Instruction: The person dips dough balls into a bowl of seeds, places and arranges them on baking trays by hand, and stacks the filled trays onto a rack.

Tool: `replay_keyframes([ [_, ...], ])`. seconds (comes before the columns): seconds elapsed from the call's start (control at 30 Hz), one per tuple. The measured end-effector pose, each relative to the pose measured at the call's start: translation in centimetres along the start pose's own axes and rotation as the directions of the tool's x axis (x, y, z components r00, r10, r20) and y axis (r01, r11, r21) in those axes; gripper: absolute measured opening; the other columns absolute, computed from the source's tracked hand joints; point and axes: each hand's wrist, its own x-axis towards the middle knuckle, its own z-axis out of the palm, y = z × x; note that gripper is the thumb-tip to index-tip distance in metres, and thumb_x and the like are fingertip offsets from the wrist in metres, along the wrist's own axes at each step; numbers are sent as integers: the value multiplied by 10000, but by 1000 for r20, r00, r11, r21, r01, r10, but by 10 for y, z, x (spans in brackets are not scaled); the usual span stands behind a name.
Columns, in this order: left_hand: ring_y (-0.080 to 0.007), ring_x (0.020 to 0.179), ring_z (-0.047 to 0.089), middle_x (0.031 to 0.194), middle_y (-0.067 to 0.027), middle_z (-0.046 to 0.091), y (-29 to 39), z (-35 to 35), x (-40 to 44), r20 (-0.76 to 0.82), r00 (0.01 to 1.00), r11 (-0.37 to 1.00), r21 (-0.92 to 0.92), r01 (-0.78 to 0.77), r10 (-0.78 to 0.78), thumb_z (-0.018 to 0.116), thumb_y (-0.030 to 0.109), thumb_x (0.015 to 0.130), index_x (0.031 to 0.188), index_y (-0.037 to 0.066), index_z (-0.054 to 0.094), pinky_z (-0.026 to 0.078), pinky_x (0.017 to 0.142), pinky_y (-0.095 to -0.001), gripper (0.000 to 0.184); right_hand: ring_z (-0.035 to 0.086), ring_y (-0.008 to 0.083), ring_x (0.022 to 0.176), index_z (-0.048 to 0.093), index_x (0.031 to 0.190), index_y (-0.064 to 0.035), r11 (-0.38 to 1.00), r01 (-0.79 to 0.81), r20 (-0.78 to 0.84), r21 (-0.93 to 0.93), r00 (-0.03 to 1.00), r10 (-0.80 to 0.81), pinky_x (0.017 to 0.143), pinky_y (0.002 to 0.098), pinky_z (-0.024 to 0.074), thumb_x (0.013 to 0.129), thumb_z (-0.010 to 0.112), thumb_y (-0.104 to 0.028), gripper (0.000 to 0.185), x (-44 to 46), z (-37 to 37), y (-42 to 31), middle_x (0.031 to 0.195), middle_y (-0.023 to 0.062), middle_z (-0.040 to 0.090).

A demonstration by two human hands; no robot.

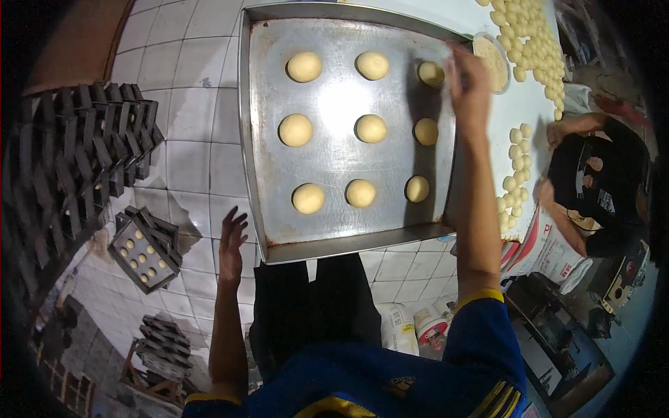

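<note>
A metal tray (pixel 334 164) with raised sides holds several round, pale yellow dough balls in three rows, such as the one at its middle (pixel 371 129). My right hand (pixel 468 87) reaches over the tray's upper right edge, beside the top right dough ball (pixel 431 73). Its fingers are smeared, and whether they hold anything cannot be made out. To the left of the tray's lower left corner, my left hand (pixel 233 244) is held apart from it with fingers spread and nothing in them.
A white table (pixel 519 104) at the right bears many dough balls and a round container (pixel 491 64). Another person (pixel 599 181) works beyond it. Dark stacked trays (pixel 77 153) stand at the left, near a smaller loaded tray (pixel 143 258) on the tiled floor. Sacks (pixel 547 251) lie at the right.
</note>
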Motion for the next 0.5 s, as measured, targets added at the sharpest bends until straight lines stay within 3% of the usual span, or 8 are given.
replay_keyframes([
  [0.07,-339,1389,490,1512,-207,501,39,12,0,51,980,966,-187,-178,190,427,594,1043,1619,121,313,378,1143,-527,754,727,330,973,764,1188,-113,953,-211,-45,-218,977,207,899,416,551,981,698,-242,252,21,-32,48,1062,152,769],
  [0.13,-340,1431,441,1558,-205,444,79,31,4,63,978,957,-230,-178,197,414,622,1033,1635,121,270,340,1174,-521,797,753,338,933,791,1119,-121,796,-407,87,-448,866,492,841,424,576,953,712,-343,288,30,-42,86,1000,133,785],
  [0.2,-340,1472,391,1603,-204,388,106,49,12,77,976,946,-272,-178,206,401,651,1022,1651,120,226,302,1205,-515,841,754,336,949,796,1109,-134,778,-419,161,-467,825,542,839,426,578,935,716,-385,315,27,-37,130,1017,125,785],
  [0.3,-336,1538,264,1674,-192,261,116,63,30,54,972,925,-324,-199,229,441,541,1037,1657,74,170,183,1263,-462,821,756,332,957,801,1100,-156,759,-416,235,-500,779,582,836,430,581,909,729,-431,342,28,-37,133,1034,114,785],
  [0.37,-330,1537,265,1670,-191,269,119,69,32,28,978,938,-290,-189,206,432,540,1042,1655,69,173,182,1264,-457,816,758,329,951,801,1102,-166,759,-407,243,-508,778,580,834,432,582,900,738,-436,342,32,-41,117,1033,111,786],
  [0.43,-324,1537,266,1665,-190,277,126,72,31,5,983,950,-256,-177,184,424,540,1047,1653,64,175,181,1264,-453,810,765,288,888,806,1101,-193,689,-493,138,-532,752,645,811,390,586,875,780,-411,315,38,-48,93,1029,96,792],
  [0.47,-322,1533,276,1660,-193,284,131,73,30,34,970,942,-246,-227,243,415,544,1050,1653,64,177,188,1263,-452,807,765,288,888,806,1101,-193,687,-493,139,-533,750,646,811,390,586,875,780,-411,315,31,-49,107,1029,96,792],
  [0.5,-322,1531,280,1658,-194,287,138,74,27,47,961,937,-242,-252,271,410,546,1052,1653,64,178,192,1262,-451,805,759,250,871,809,1108,-167,785,-484,179,-386,796,579,811,357,580,885,788,-373,305,21,-48,135,1042,84,795],
])
